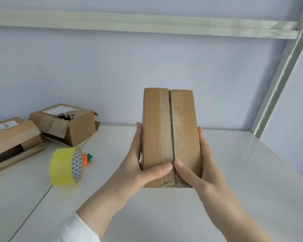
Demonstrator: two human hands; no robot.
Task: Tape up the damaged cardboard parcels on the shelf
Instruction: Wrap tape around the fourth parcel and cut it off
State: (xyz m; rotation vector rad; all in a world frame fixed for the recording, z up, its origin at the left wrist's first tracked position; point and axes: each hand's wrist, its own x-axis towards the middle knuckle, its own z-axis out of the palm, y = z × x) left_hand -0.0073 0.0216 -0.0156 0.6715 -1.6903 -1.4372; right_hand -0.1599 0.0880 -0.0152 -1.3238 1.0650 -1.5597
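A long brown cardboard parcel [182, 123] is held above the white shelf [243, 163], its two top flaps meeting at a dark seam covered by clear tape. My left hand [138, 165] grips its left side, thumb lying on the near end of the top face. My right hand [198, 165] grips the right side, its thumb beside the seam. A roll of yellowish tape [66, 166] stands on edge to the left. At the back left sit a torn parcel [63, 123] with a ragged hole in its top and an opened flat parcel [12, 138].
A small orange carrot-shaped object [87, 158] lies behind the tape roll. A pale wall closes the back of the shelf. An upper shelf rail [147, 25] runs overhead, and a slanted metal upright [280, 75] stands at the right.
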